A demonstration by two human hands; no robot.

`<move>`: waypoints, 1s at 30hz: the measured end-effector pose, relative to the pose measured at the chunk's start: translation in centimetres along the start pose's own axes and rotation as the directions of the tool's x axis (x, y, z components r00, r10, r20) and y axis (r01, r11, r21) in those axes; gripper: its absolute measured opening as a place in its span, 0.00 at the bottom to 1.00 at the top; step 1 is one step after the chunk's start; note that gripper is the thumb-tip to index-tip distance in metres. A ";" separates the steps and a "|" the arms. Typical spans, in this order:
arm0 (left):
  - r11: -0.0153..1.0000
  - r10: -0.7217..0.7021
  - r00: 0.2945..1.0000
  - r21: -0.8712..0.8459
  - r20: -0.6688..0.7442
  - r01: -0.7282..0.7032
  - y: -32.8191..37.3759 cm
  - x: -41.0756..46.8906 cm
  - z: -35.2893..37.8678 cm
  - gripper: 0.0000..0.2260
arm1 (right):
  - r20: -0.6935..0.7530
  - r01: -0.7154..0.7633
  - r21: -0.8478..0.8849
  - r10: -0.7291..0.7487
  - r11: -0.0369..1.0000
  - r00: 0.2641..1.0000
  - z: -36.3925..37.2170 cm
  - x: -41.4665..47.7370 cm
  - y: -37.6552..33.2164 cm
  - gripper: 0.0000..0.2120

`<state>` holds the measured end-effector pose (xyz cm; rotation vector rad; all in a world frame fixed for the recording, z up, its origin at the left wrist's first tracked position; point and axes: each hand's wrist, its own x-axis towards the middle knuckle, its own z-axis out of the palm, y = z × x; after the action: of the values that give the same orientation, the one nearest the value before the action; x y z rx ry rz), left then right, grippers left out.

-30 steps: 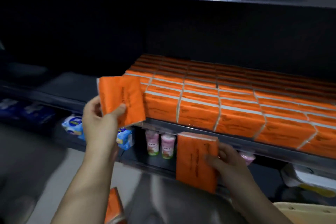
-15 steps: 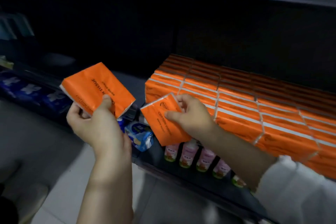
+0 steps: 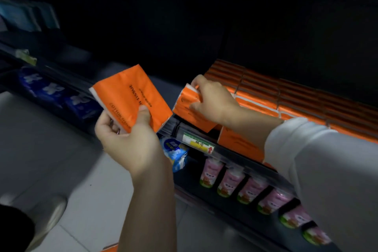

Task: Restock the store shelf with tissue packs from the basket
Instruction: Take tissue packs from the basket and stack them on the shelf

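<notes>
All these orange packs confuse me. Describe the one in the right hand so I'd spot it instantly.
Find the block of stacked orange packs on the dark shelf. At its left end, the right hand grips one tilted pack over the shelf's front edge. The other pack, in the left hand, is farther left, lettering showing.

Shelf (image 3: 229,152): dark, ran from centre to right of frame.
On it: orange tissue packs (image 3: 286,96), tight rows, right.
Lower shelf (image 3: 190,184): pink bottles (image 3: 231,182) in a row, lower right.
</notes>
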<state>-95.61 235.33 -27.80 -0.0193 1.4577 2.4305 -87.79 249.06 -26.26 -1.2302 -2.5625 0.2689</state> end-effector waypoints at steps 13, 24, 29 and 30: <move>0.997 -0.072 0.993 0.006 0.090 0.071 -1.5 0.2 0.5 0.19 | -0.008 0.166 -0.393 -0.184 0.904 0.983 2.1 -1.8 1.4 0.16; 0.981 -0.168 0.870 0.167 0.464 0.101 -1.2 -2.3 1.5 0.18 | -0.274 -0.028 0.219 0.089 0.975 0.958 -5.4 -5.6 3.1 0.20; 0.929 -0.244 0.570 0.357 0.784 -0.093 -2.5 -4.9 2.0 0.16 | -0.204 -0.002 0.228 0.050 0.974 0.978 -9.2 -9.9 5.5 0.25; 0.919 -0.276 0.511 0.379 0.814 -0.107 -2.5 -5.4 2.1 0.17 | -0.156 0.005 0.224 0.031 0.975 0.987 -9.6 -10.7 5.9 0.26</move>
<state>-89.53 236.89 -28.01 1.0408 1.3009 1.5384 -73.85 244.77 -20.76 -1.1367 -2.3168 0.4317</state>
